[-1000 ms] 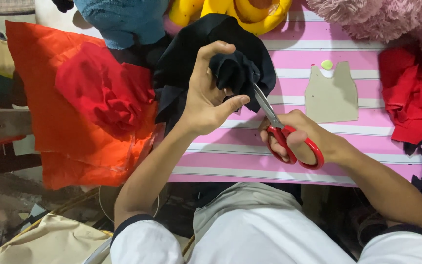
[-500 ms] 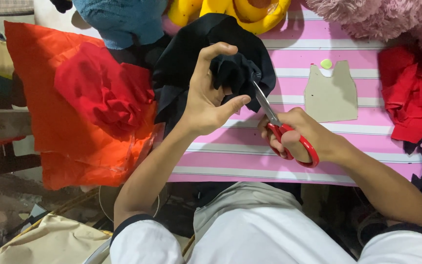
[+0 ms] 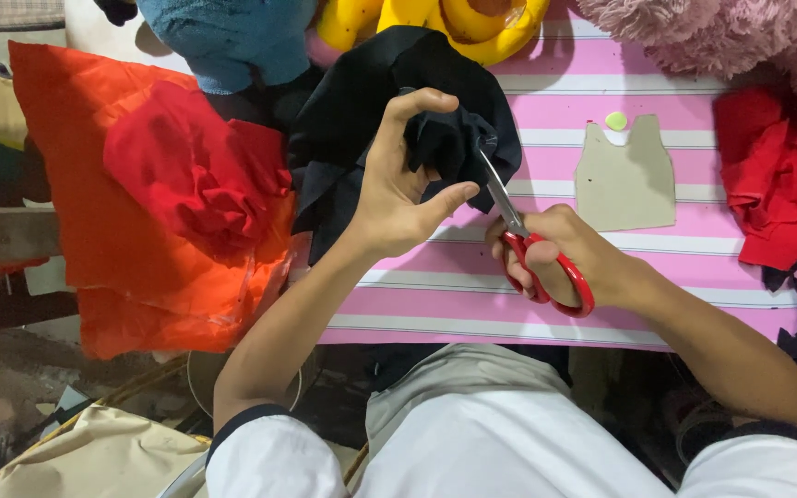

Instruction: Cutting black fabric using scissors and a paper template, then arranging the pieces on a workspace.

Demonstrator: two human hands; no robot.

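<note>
Little change from half a second ago: right hand has shifted slightly, blades a touch deeper in the cloth. Right hand closed through the handles of one pair of red-handled scissors, frame centre. Left hand pinches a bunched piece of black fabric between thumb and fingers, above the pink striped surface. Farther: one grey cardboard template, one small green disc. Upper left: red fabric on orange sheet.
</note>
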